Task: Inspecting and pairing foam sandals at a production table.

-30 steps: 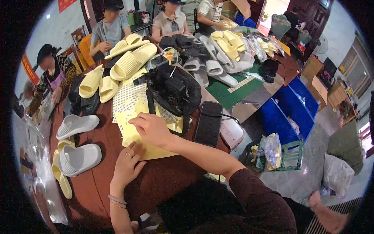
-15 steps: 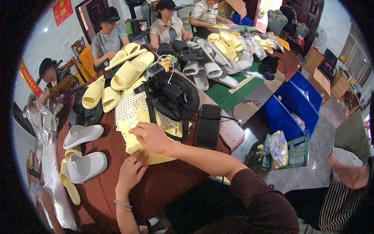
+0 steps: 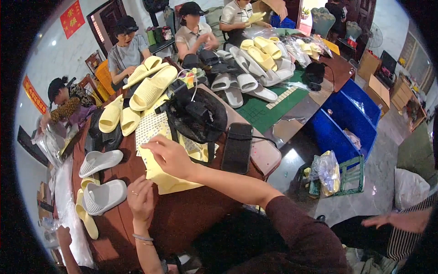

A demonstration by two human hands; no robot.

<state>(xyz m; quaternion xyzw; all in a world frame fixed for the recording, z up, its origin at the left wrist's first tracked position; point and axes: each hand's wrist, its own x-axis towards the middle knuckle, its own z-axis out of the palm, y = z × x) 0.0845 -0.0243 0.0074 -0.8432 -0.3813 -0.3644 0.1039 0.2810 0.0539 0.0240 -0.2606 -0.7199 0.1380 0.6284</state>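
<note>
My right hand (image 3: 169, 157) is over a stack of yellow and white sticker sheets (image 3: 166, 180), its thumb and forefinger pinched near the sheets' left side. Whatever is in that pinch is too small to make out. My left hand (image 3: 142, 200) is just below, fingers bent together by the sheets' lower left edge; I cannot make out anything in them. To the left lie two grey slippers (image 3: 106, 197), with yellow slippers (image 3: 86, 214) partly under and beside them. A black mesh cap (image 3: 196, 114) rests on the sheets' far side, and a black phone (image 3: 237, 148) lies to the right.
Yellow slippers (image 3: 153, 87) are piled ahead, with grey slippers (image 3: 246, 83) beyond. A green mat (image 3: 260, 109), blue bins (image 3: 344, 123) and a green crate (image 3: 353, 176) are to the right. Several people sit around the table (image 3: 150, 233); another person's hand (image 3: 64, 236) shows lower left.
My right hand has shifted slightly left, its fingers now pinched. My left hand has moved left and down, off the sheets' lower edge. The view has turned slightly.
</note>
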